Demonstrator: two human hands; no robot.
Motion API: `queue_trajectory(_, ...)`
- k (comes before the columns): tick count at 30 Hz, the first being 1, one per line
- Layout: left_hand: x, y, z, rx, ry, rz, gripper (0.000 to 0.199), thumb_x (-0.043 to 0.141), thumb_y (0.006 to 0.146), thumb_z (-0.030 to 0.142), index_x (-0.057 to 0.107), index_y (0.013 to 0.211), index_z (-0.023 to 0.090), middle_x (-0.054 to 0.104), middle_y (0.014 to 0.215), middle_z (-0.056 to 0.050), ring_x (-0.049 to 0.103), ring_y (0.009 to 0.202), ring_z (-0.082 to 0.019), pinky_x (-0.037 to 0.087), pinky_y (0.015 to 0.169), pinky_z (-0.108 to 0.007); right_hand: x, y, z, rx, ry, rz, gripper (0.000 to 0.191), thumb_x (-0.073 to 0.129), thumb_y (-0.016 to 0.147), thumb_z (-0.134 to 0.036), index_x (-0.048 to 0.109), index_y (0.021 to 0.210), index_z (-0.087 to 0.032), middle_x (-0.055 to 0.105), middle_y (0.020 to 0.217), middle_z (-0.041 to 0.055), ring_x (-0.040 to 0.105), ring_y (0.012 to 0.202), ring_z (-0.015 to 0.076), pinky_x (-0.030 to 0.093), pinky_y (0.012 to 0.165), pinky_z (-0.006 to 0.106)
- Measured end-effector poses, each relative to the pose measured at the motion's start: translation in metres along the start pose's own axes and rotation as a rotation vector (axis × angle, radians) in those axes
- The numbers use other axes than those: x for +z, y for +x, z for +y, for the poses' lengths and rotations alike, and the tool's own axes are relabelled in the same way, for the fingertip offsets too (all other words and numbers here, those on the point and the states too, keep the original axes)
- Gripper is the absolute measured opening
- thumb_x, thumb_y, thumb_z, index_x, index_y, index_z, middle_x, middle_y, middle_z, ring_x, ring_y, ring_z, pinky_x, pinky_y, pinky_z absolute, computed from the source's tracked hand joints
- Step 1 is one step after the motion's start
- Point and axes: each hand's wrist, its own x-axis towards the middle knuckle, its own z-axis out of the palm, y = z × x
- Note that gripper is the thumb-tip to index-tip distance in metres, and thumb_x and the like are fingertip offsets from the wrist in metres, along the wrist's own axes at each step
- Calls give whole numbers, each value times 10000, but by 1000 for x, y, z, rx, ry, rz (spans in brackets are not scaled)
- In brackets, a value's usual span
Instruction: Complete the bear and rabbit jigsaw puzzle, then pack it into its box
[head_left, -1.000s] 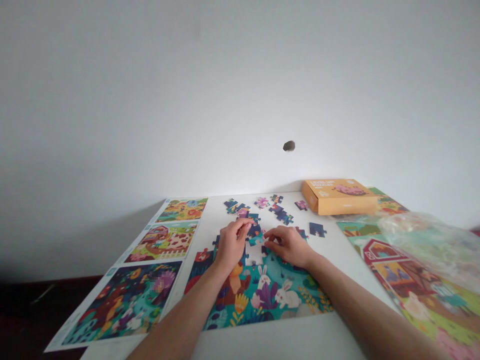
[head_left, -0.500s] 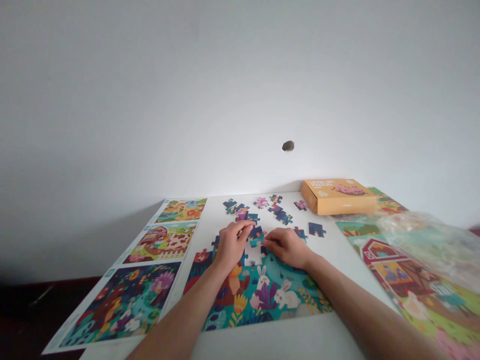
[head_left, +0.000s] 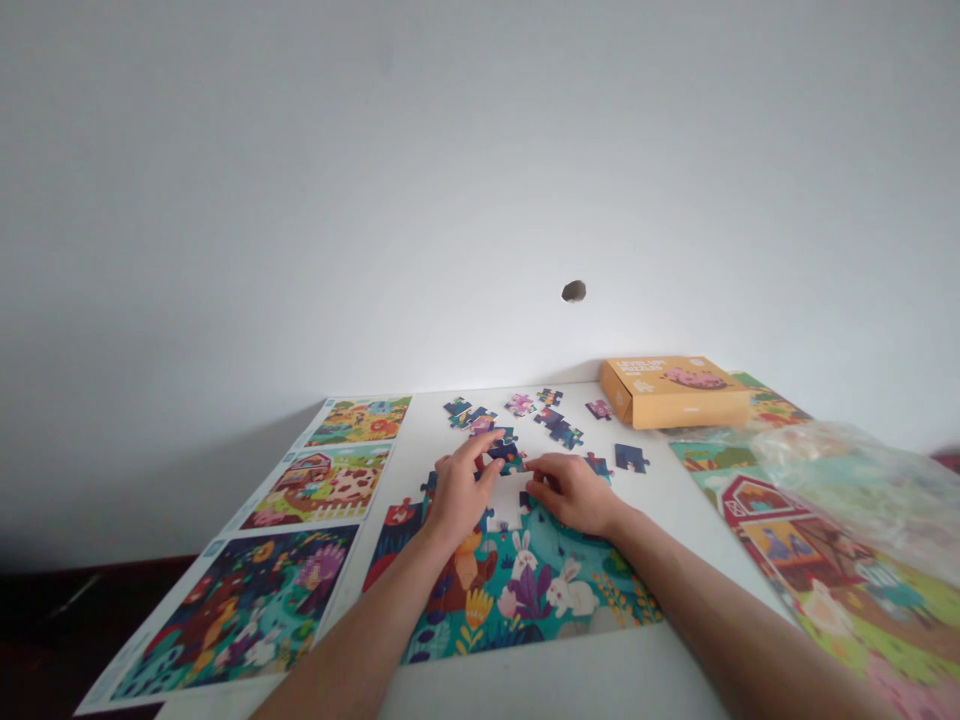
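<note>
A partly assembled jigsaw (head_left: 525, 590) with white rabbits and plants lies on the white table, with a white gap near its upper middle. Over its upper left part is my left hand (head_left: 463, 487), thumb and index finger apart beside a dark blue piece (head_left: 504, 458). My right hand (head_left: 571, 490) is bent at the gap's right side, fingers pressed together near that same piece; what they hold, if anything, is hidden. Several loose pieces lie beyond my hands, among them a pink one (head_left: 519, 404) and a dark one (head_left: 631, 458) to the right.
An orange puzzle box (head_left: 690, 408) stands at the back right against the wall. Crumpled clear plastic (head_left: 840, 470) covers part of a farm picture sheet (head_left: 832, 570) on the right. A sheet with three printed pictures (head_left: 292, 485) lies at the left edge.
The thumb and index finger of my left hand have parted. The dark blue piece between my hands now sits slightly higher, above the gap. My right hand has barely moved.
</note>
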Motion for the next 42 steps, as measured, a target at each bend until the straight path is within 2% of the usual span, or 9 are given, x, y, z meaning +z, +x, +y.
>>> queue_trajectory(4,2,0,-5,-22,-31,55,299,588,823,210,557,1119,235,647,872,-7,592,723,-140,482,744,-276,0,-1,0,-35,0,-28,294,534,854,-224,626,1127,-166,623,822,34,530,678,126,405,645,235)
queue_trajectory(16,2,0,-5,-11,6,38,164,601,825,231,606,989,225,665,883,-9,593,737,-144,468,734,-261,-3,-1,-3,-65,-6,-74,253,536,859,-216,632,1087,-164,617,838,36,531,696,122,399,665,230)
queue_trajectory(19,0,1,-2,-14,4,9,176,610,817,239,635,992,229,684,890,-8,610,755,-147,472,753,-267,-3,-1,-5,-66,-11,-60,146,516,874,-221,643,916,-163,592,768,16,507,668,111,372,640,220)
queue_trajectory(24,1,2,-2,-9,21,-32,216,640,798,282,678,1008,245,710,909,-5,631,779,-156,479,786,-287,-2,2,-5,-28,-21,4,255,472,893,-213,557,657,-164,515,618,-18,448,585,93,317,586,215)
queue_trajectory(28,1,0,-3,5,47,-11,224,600,826,301,679,1030,253,714,950,-14,636,867,-176,474,830,-311,-1,3,-2,51,-37,93,232,476,881,-226,584,683,-170,548,613,-12,468,580,101,318,582,213)
queue_trajectory(31,-1,0,-1,-12,91,7,246,512,854,204,679,1019,276,717,966,2,614,962,-187,446,892,-340,-1,3,3,166,-71,193,230,469,879,-248,603,706,-178,582,624,-3,493,581,109,325,586,213)
queue_trajectory(34,-4,0,1,-107,183,35,342,488,794,89,682,999,283,719,974,11,596,986,-209,410,924,-389,-1,4,9,299,-140,278,262,469,874,-277,582,659,-181,583,605,2,488,563,112,317,576,218)
queue_trajectory(38,-5,0,3,-208,330,18,416,474,719,25,707,929,298,706,1059,10,558,1042,-263,362,918,-477,-2,4,11,405,-222,300,252,481,856,-268,569,636,-183,586,590,3,491,556,112,299,571,222)
queue_trajectory(42,-2,-1,0,-178,371,-38,434,471,723,26,717,920,324,683,1141,21,540,1049,-278,341,903,-504,-3,4,9,467,-276,306,262,476,851,-257,563,615,-184,579,563,6,488,543,116,287,577,231)
